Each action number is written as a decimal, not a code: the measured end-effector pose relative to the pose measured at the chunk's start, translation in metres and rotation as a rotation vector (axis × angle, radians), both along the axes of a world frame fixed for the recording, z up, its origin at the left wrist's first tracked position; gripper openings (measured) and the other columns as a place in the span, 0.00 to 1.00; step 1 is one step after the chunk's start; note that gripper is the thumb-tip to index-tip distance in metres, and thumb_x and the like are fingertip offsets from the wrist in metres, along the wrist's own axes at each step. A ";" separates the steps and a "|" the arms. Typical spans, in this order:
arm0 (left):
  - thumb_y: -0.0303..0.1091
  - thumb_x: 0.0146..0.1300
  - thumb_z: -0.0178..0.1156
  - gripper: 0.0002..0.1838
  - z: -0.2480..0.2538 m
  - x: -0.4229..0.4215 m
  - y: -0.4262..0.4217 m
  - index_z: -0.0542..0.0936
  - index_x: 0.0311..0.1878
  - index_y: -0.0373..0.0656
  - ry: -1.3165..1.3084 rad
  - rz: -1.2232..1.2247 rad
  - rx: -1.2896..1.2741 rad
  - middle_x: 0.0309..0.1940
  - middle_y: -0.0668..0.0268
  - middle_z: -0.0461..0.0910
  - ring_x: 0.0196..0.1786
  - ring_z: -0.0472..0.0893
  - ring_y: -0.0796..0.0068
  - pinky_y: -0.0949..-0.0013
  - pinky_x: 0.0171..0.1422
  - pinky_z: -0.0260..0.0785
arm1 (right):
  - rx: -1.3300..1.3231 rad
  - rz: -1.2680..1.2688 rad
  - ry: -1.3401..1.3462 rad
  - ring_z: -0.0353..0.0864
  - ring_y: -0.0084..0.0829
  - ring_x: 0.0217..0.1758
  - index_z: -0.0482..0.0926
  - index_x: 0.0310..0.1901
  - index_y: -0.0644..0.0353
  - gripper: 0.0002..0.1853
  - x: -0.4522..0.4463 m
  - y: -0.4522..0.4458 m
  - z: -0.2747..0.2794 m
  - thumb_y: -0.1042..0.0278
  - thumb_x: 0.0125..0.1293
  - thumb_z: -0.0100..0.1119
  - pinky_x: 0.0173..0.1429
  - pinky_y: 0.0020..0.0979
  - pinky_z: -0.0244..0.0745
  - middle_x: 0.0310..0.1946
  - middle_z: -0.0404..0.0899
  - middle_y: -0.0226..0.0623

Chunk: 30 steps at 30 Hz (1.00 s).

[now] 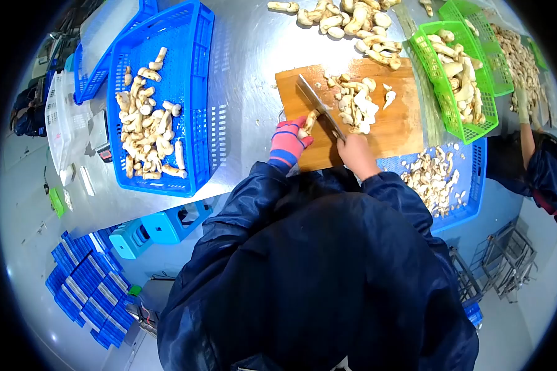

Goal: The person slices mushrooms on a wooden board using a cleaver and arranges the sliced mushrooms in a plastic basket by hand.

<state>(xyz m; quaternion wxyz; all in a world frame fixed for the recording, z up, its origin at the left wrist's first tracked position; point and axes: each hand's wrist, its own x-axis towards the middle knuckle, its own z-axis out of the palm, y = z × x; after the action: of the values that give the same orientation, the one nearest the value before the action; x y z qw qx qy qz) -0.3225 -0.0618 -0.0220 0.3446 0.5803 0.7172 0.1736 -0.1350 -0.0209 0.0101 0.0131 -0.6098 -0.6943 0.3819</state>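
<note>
My left hand (pixel 291 137), in a pink and blue striped glove, is closed around a mushroom (pixel 310 121) at the left side of the wooden cutting board (pixel 397 127). In my bare right hand (pixel 358 156) is the handle of a knife (pixel 320 106), its blade slanting up and left across the board. The blade lies beside the held mushroom; whether it touches, I cannot tell. Right of the blade rests a heap of cut mushroom pieces (pixel 356 105), with a few scraps farther right.
Whole mushrooms fill part of a blue basket (pixel 199 117) at left. More mushrooms (pixel 353 18) lie on the metal table beyond the board. A green basket (pixel 458 131) of mushrooms stands right, above a blue basket (pixel 473 204) of slices. Another person's arm (pixel 527 143) reaches in at far right.
</note>
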 end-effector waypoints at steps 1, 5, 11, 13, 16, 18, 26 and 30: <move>0.35 0.47 0.68 0.33 0.002 -0.003 0.002 0.69 0.58 0.43 -0.002 0.030 -0.035 0.43 0.57 0.76 0.48 0.75 0.60 0.64 0.51 0.69 | 0.005 -0.019 0.018 0.76 0.58 0.33 0.77 0.26 0.72 0.15 -0.006 0.007 0.006 0.65 0.57 0.50 0.41 0.49 0.71 0.23 0.74 0.61; 0.35 0.64 0.53 0.24 -0.018 -0.016 -0.016 0.63 0.63 0.43 -1.318 0.582 -0.338 0.47 0.63 0.76 0.42 0.78 0.74 0.76 0.39 0.73 | 0.057 -0.084 0.097 0.76 0.57 0.34 0.77 0.28 0.72 0.14 0.001 0.010 0.013 0.65 0.57 0.51 0.42 0.47 0.71 0.24 0.75 0.60; 0.34 0.60 0.58 0.26 -0.024 0.033 -0.005 0.64 0.61 0.40 -0.843 0.579 -0.150 0.42 0.61 0.77 0.40 0.79 0.71 0.72 0.39 0.72 | -0.080 0.022 0.012 0.76 0.56 0.33 0.78 0.30 0.69 0.13 0.014 -0.020 0.030 0.66 0.57 0.51 0.43 0.48 0.70 0.25 0.75 0.60; 0.35 0.53 0.63 0.31 -0.018 0.042 0.000 0.65 0.60 0.38 -0.283 0.457 -0.015 0.40 0.58 0.77 0.40 0.79 0.65 0.68 0.41 0.71 | -0.028 0.030 0.029 0.76 0.56 0.33 0.78 0.28 0.70 0.13 0.010 -0.024 0.022 0.66 0.58 0.50 0.43 0.48 0.70 0.25 0.75 0.61; 0.33 0.48 0.66 0.35 -0.019 0.044 -0.003 0.64 0.60 0.37 -0.229 0.433 0.028 0.36 0.60 0.76 0.35 0.78 0.67 0.68 0.38 0.71 | -0.016 0.038 0.017 0.76 0.56 0.32 0.78 0.28 0.70 0.14 0.006 -0.026 0.026 0.66 0.58 0.50 0.42 0.48 0.70 0.25 0.75 0.61; 0.34 0.45 0.68 0.37 -0.025 0.042 -0.004 0.64 0.59 0.37 -0.205 0.424 0.008 0.34 0.62 0.75 0.31 0.79 0.69 0.69 0.36 0.71 | -0.017 0.057 0.011 0.76 0.56 0.32 0.77 0.29 0.71 0.13 0.005 -0.024 0.028 0.66 0.57 0.50 0.42 0.48 0.70 0.25 0.75 0.61; 0.35 0.42 0.68 0.32 -0.009 0.055 0.018 0.65 0.49 0.36 -0.264 0.607 -0.166 0.41 0.50 0.77 0.46 0.78 0.54 0.63 0.50 0.69 | 0.009 0.090 -0.004 0.75 0.57 0.33 0.75 0.30 0.70 0.11 0.020 -0.038 0.055 0.69 0.54 0.50 0.41 0.49 0.71 0.27 0.75 0.62; 0.34 0.43 0.68 0.30 -0.024 0.054 0.015 0.65 0.49 0.36 -0.339 0.615 -0.063 0.37 0.54 0.77 0.41 0.78 0.58 0.64 0.47 0.70 | -0.018 0.102 -0.087 0.76 0.57 0.33 0.77 0.32 0.69 0.11 0.022 -0.041 0.043 0.69 0.54 0.50 0.41 0.49 0.71 0.27 0.75 0.61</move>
<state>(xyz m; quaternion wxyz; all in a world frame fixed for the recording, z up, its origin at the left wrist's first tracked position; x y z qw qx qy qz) -0.2681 -0.0464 -0.0463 0.4079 0.2892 0.7961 0.3409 -0.1129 -0.0619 0.0529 -0.0421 -0.5897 -0.7210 0.3616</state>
